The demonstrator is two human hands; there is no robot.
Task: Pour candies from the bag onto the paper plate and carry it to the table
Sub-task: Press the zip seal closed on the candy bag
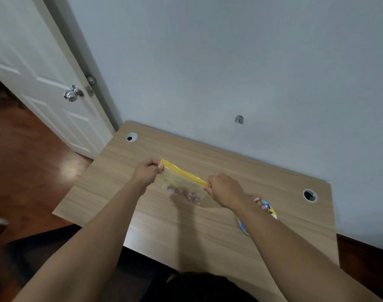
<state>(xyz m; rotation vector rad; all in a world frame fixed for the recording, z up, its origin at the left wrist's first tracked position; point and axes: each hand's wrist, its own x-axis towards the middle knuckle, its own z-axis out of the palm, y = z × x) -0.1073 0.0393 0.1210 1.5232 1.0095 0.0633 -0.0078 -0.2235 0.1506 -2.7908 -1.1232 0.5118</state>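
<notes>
Bag (184, 180) hangs above the table (164, 225), stretched between both hands. Left fingers (159, 165) and right fingers (208, 188) pinch its yellow top corners. Plate (271, 211) lies under the right forearm.

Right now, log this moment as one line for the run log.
left hand: pinching zip bag top corner | right hand: pinching other end | candies: some in bag, some on paper plate | plate: on desk
</notes>
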